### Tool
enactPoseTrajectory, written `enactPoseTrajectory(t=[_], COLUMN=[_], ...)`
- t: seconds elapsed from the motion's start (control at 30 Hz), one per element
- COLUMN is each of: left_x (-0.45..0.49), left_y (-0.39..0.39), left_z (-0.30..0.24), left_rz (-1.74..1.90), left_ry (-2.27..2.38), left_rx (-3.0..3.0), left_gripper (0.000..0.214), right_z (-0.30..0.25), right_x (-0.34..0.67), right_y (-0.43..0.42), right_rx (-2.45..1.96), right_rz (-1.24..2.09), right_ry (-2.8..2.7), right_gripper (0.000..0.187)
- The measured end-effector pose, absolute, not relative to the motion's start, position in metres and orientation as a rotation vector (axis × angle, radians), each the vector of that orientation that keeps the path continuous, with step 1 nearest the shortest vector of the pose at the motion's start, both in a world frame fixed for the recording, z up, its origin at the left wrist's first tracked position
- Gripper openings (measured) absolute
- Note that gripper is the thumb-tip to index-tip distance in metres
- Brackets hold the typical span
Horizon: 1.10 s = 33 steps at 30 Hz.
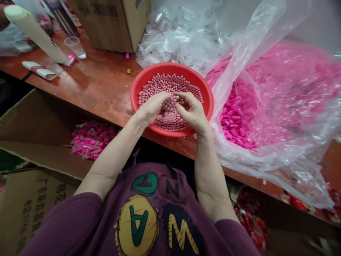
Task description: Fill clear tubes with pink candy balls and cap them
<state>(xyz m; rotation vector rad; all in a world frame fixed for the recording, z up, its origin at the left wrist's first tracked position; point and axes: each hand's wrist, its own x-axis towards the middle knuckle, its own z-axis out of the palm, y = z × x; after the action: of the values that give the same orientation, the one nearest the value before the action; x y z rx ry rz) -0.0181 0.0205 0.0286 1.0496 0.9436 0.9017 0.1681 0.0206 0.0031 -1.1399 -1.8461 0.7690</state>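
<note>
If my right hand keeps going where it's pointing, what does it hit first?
Probably the pink balls held between your hands, just ahead of your right hand; depth is hard to judge.

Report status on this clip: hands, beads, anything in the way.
Left hand and right hand pinching a clump of pink beads over a red plastic bowl. Clear plastic bag against bowl's right rim. Nothing blocking the hands.

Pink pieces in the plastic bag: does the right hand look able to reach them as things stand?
Probably yes. The right hand sits by the edge of the red bowl, close to the pink pieces; only a loose fold of clear plastic bag lies between.
</note>
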Motion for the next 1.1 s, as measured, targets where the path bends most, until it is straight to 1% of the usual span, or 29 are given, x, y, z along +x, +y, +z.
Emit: enactPoseTrajectory(t=[0.1,0.2,0.23,0.3,0.4,0.47,0.53,0.6,0.63,0.7,0.77,0.83,0.9,1.0,1.1], left_x=[-0.017,-0.014,-0.013,-0.011,-0.008,-0.009,-0.012,-0.016,-0.018,-0.023,-0.028,-0.031,-0.033,-0.034,-0.034], left_y=[0.02,0.018,0.018,0.018,0.02,0.022,0.023,0.024,0.024,0.024,0.024,0.026,0.026,0.025,0.022], left_z=[0.029,0.032,0.032,0.033,0.032,0.029,0.026,0.023,0.021,0.018,0.013,0.008,0.004,0.003,0.005], left_rz=[0.91,0.849,0.83,0.814,0.814,0.818,0.828,0.869,0.903,0.972,1.011,0.998,0.97,0.953,0.947], left_ry=[1.07,1.185,1.207,1.244,1.271,1.268,1.261,1.251,1.244,1.232,1.217,1.195,1.166,1.145,1.154], left_rx=[1.119,1.178,1.175,1.156,1.171,1.184,1.16,1.12,1.105,1.093,1.103,1.129,1.158,1.187,1.19], left_gripper=[0.033,0.038,0.041,0.047,0.053,0.055,0.056,0.055,0.054,0.051,0.049,0.052,0.055,0.054,0.05], right_z=[0.003,0.005,0.006,0.009,0.013,0.013,0.012,0.009,0.009,0.008,0.006,0.001,-0.01,-0.032,-0.054], right_x=[0.166,0.165,0.165,0.165,0.168,0.172,0.175,0.174,0.171,0.165,0.163,0.176,0.208,0.282,0.342], right_y=[0.019,0.018,0.018,0.018,0.016,0.017,0.019,0.022,0.021,0.017,0.008,-0.001,-0.009,-0.015,-0.013], right_rx=[-1.083,-1.019,-1.014,-1.021,-1.05,-1.092,-1.132,-1.172,-1.201,-1.267,-1.322,-1.353,-1.418,-1.682,-2.094], right_rz=[0.9,1.066,1.12,1.228,1.373,1.396,1.309,1.095,0.955,0.672,0.46,0.296,0.153,0.081,0.175], right_ry=[-1.801,-1.743,-1.721,-1.686,-1.656,-1.628,-1.586,-1.574,-1.596,-1.689,-1.769,-1.739,-1.592,-1.314,-1.327], right_gripper=[0.035,0.025,0.025,0.03,0.044,0.052,0.054,0.051,0.046,0.032,0.019,0.019,0.022,0.027,0.02])
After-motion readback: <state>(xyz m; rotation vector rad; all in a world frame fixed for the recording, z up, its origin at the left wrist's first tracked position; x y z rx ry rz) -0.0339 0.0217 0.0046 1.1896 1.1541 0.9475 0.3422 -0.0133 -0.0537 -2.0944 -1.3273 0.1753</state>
